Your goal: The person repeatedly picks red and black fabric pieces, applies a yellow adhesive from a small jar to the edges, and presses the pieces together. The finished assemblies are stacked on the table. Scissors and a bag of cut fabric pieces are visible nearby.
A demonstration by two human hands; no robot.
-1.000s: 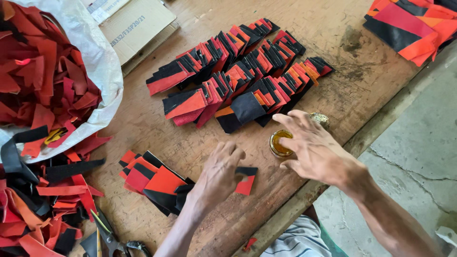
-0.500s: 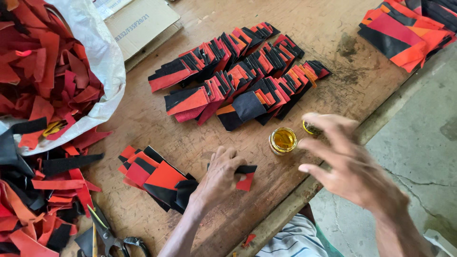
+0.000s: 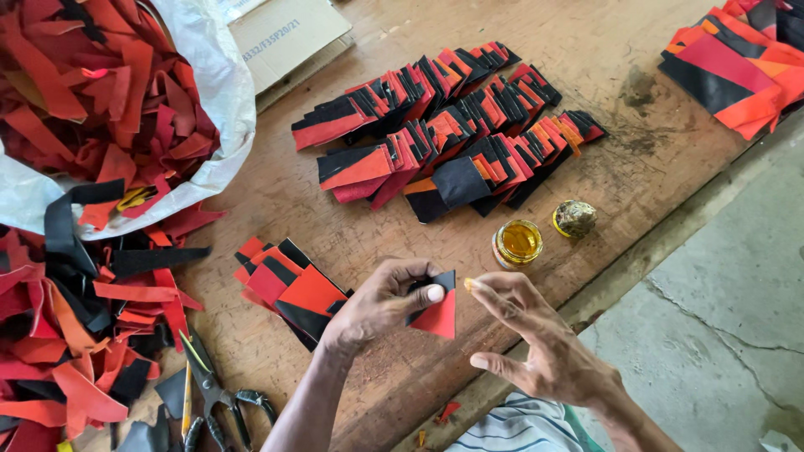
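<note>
Holding a small red-and-black patch [image 3: 435, 311] low in the frame, just left of centre, the left hand [image 3: 381, 303] pinches it between thumb and fingers [image 3: 433, 293], with the red point hanging down over the bench [image 3: 335, 226] edge. The right hand [image 3: 536, 343] comes in from the lower right, its index fingertip [image 3: 471, 285] carrying what looks like a dab of yellow glue and sitting just beside the patch's upper edge; its other fingers are spread and hold nothing.

The glue jar [image 3: 517, 242] stands open right of centre, near both hands, with its lid [image 3: 574, 218] just beside it.

The step in hand looks like spreading glue on the patch. To do it well, I judge the left grip should stay at the black top corner so the surface to be coated stays free. A thin, even wipe with the fingertip should serve better than a blob, which could squeeze out onto the red face. Keeping the patch away from the small stack [image 3: 289, 285] at lower left should avoid stray smears. Rows of finished pieces [image 3: 444, 134] lie fanned across the upper middle, and any wet piece should go down clear of them. Scissors [image 3: 213, 398] lie at the bottom left, beside the scraps [image 3: 75, 335].
</note>
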